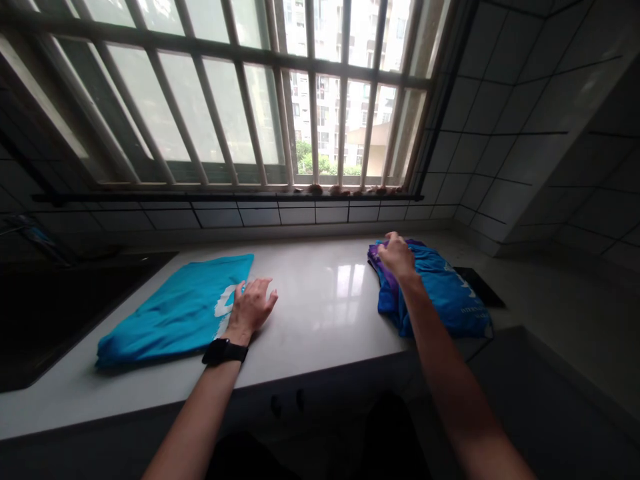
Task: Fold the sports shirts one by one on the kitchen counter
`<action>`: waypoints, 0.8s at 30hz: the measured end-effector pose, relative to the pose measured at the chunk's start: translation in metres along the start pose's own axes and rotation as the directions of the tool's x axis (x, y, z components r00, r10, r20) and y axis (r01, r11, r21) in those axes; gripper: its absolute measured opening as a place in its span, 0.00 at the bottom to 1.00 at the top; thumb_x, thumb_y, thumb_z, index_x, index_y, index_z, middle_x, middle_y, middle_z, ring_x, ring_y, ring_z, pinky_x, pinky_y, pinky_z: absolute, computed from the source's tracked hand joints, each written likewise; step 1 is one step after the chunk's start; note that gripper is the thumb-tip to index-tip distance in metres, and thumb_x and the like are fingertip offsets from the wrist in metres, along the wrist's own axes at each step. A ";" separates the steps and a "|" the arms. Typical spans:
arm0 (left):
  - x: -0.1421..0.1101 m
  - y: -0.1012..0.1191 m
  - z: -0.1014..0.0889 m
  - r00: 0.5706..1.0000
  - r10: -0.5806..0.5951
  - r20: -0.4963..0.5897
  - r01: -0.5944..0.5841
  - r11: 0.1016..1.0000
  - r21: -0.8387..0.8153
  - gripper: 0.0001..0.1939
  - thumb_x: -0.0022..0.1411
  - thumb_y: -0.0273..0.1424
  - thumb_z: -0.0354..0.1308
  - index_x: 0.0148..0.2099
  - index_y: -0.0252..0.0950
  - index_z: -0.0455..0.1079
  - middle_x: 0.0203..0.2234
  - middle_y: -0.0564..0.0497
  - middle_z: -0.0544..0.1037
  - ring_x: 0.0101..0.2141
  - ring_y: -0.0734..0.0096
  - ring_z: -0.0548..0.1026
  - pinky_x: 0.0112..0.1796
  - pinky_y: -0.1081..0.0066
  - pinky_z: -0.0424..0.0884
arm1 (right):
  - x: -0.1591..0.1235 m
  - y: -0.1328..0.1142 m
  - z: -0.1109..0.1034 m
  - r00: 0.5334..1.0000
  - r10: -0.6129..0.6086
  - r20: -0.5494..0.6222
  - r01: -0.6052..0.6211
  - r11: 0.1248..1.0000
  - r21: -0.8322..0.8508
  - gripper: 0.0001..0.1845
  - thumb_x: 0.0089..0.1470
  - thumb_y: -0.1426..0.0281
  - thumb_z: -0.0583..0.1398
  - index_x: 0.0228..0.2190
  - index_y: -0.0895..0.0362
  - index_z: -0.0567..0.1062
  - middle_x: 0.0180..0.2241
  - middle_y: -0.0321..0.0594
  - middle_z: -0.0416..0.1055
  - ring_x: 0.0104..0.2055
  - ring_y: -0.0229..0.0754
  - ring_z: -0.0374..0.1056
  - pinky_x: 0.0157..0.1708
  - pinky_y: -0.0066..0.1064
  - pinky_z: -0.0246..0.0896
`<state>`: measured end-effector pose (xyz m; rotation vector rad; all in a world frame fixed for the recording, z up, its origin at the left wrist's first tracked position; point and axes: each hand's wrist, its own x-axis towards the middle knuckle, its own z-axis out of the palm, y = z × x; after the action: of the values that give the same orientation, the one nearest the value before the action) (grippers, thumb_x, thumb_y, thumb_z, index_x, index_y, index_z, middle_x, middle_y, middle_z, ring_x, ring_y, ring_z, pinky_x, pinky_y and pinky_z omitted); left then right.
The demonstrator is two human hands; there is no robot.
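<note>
The left hand (251, 310) hides part of the white print (223, 303) on the teal shirt (170, 310). The right hand (397, 257) covers the top of the blue-and-purple bundle (435, 293), which overlaps a black pad (480, 285). Lumps (350, 191) on the sill (225, 198) are too small to tell.

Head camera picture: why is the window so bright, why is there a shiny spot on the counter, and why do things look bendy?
In the head view, the window is very bright, so the area under the white countertop looks dark; the countertop has a shiny glare patch from that light; the window bars lean and curve, a wide-lens stretch.
</note>
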<state>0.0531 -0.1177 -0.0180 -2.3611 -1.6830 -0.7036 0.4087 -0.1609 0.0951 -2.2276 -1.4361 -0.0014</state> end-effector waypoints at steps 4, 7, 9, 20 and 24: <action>0.000 0.000 0.000 1.000 -0.010 -0.013 0.009 1.000 -0.018 0.25 0.67 0.36 0.46 0.58 0.32 0.73 0.55 0.35 0.79 0.56 0.47 0.75 0.64 0.47 0.58 | 0.039 0.053 -0.010 0.966 0.215 0.143 -0.187 0.965 -0.186 0.31 0.58 0.56 0.64 0.54 0.67 0.76 0.51 0.68 0.75 0.53 0.65 0.73 0.45 0.44 0.68; -0.001 0.000 0.001 1.000 -0.002 -0.017 0.001 1.000 -0.026 0.24 0.67 0.35 0.46 0.59 0.33 0.73 0.56 0.35 0.79 0.57 0.47 0.75 0.64 0.47 0.59 | 0.048 0.074 0.003 0.971 0.124 0.205 -0.091 0.982 -0.167 0.16 0.58 0.60 0.64 0.41 0.60 0.81 0.44 0.58 0.79 0.46 0.57 0.76 0.42 0.39 0.66; -0.001 0.000 0.002 1.000 0.001 -0.010 -0.001 1.000 -0.022 0.24 0.67 0.34 0.47 0.59 0.33 0.73 0.56 0.36 0.79 0.57 0.47 0.75 0.64 0.48 0.59 | 0.049 0.079 0.007 0.978 0.074 0.195 -0.051 0.992 -0.119 0.10 0.59 0.64 0.62 0.33 0.58 0.80 0.39 0.52 0.79 0.41 0.50 0.75 0.39 0.34 0.64; -0.001 -0.001 0.004 1.000 0.006 0.024 -0.004 0.998 -0.062 0.24 0.66 0.32 0.48 0.60 0.34 0.72 0.57 0.36 0.79 0.58 0.49 0.75 0.65 0.47 0.58 | 0.071 0.020 -0.059 0.966 -0.142 -0.219 0.254 0.695 0.673 0.19 0.64 0.61 0.60 0.25 0.52 0.60 0.22 0.29 0.56 0.26 0.36 0.55 0.29 0.28 0.55; -0.001 0.002 0.000 1.000 -0.013 0.023 0.015 0.995 -0.095 0.23 0.66 0.32 0.49 0.59 0.34 0.72 0.55 0.38 0.80 0.58 0.50 0.75 0.65 0.48 0.58 | 0.041 -0.065 -0.099 0.876 -0.458 -0.148 0.310 0.302 0.902 0.21 0.63 0.55 0.63 0.27 0.52 0.62 0.24 0.28 0.58 0.25 0.32 0.57 0.27 0.25 0.56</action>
<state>0.0542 -0.1195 -0.0179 -2.4310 -1.7137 -0.7794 0.3961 -0.1435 0.2184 -0.9233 -1.4705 0.6521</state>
